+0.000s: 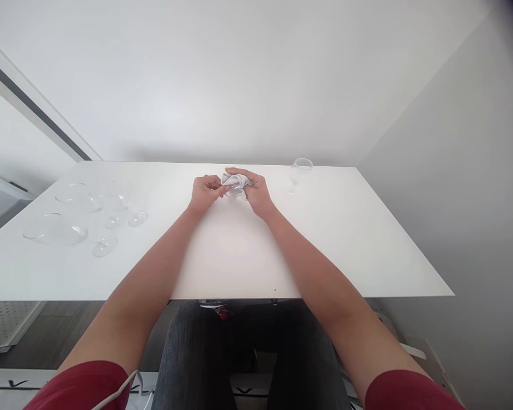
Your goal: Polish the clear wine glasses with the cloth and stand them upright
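Note:
Both my hands meet over the middle of the white table (pixel 222 250), toward its far side. My left hand (pixel 205 192) is closed, its fingers pinching a clear wine glass (pixel 235 192) that shows only partly between the hands. My right hand (pixel 255 191) wraps a pale grey cloth (pixel 235 181) round the top of that glass. Most of the glass is hidden by the cloth and fingers.
One clear wine glass (pixel 300 172) stands upright at the far right of the table. Several clear wine glasses (pixel 85 213) stand at the left side. A white wall rises just behind the table. My knees sit under the near edge.

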The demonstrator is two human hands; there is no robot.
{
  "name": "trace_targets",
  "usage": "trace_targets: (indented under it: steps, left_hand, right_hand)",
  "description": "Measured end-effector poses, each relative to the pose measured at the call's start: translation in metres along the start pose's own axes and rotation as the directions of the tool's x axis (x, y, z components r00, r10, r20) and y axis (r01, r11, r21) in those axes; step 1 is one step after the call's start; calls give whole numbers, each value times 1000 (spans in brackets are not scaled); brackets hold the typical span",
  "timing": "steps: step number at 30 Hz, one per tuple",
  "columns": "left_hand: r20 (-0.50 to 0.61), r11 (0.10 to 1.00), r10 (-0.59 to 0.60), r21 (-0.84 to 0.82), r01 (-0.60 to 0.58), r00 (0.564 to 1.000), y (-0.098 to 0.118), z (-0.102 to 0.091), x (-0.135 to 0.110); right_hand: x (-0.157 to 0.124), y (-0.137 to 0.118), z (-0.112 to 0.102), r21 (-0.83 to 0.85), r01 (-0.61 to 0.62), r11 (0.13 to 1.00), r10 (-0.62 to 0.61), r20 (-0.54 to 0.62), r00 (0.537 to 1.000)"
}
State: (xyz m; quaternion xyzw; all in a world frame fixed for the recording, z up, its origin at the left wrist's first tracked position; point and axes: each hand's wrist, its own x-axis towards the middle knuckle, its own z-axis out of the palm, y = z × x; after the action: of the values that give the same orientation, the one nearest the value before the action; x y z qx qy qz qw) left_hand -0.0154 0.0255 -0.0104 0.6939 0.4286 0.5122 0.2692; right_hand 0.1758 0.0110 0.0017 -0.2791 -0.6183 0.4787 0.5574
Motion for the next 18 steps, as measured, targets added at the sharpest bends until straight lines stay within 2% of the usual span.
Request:
trace_targets:
  steps: [3, 8, 10, 13, 16, 18]
  left_hand:
    - [40, 986, -39, -163, 46, 998, -2, 0, 1]
    - [-26, 963, -10, -269, 2, 1000, -1, 2, 4]
    - [-46, 954, -30, -299, 15, 998, 1, 5, 5]
    - [-60, 944, -62, -327, 39, 996, 2, 12, 7]
    - [-41, 955, -6, -295, -6, 999, 1, 17, 7]
    - [-26, 968, 37, -246, -42, 999, -2, 17, 7]
  right_hand:
    - [-4, -9, 9, 107, 8, 994, -10, 17, 1000]
    - [-2, -1, 28, 246, -109, 963, 99, 56, 994]
    - [-2, 6, 32, 209, -109, 972, 101, 48, 994]
    - [-1, 15, 35, 69, -15, 998, 18, -49, 999]
    - [-1, 20, 34, -99, 76, 992, -91, -154, 984]
    - [-1, 21, 32, -135, 88, 987, -110, -163, 981]
